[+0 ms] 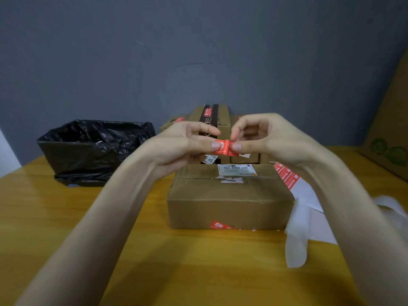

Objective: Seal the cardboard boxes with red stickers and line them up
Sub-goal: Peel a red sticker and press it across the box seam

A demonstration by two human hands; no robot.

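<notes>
Head view, sole view supplied.

Hands: both are raised side by side above the far part of the box (229, 202). The left hand (183, 144) pinches the left end of the sticker (225, 147) between thumb and forefinger. The right hand (265, 140) pinches the right end in the same way. The other fingers of both hands are curled in toward the palms.

Sticker: red, creased across its middle, held in the air between the two hands. It is clear of the box top.

Box: stands at the middle of the table (176, 261) with its flaps down and a seam showing across the top. A white label (237, 169) lies on the far part of the top. A second red seal (220, 225) sits at the bottom edge of the near face.

Rear boxes (212, 120): grouped just behind the box, near the wall. Red marks show on some of them.

Sheet (287, 175): red stickers, just beside the box's right far corner, partly hidden by the right wrist.

Paper (298, 239): white, crumpled, lying on the table to the right of the box.

Bin (95, 151): lined with a black bag, far left on the table, well apart from the box.

Carton (388, 140): large, tilted, at the right edge.
</notes>
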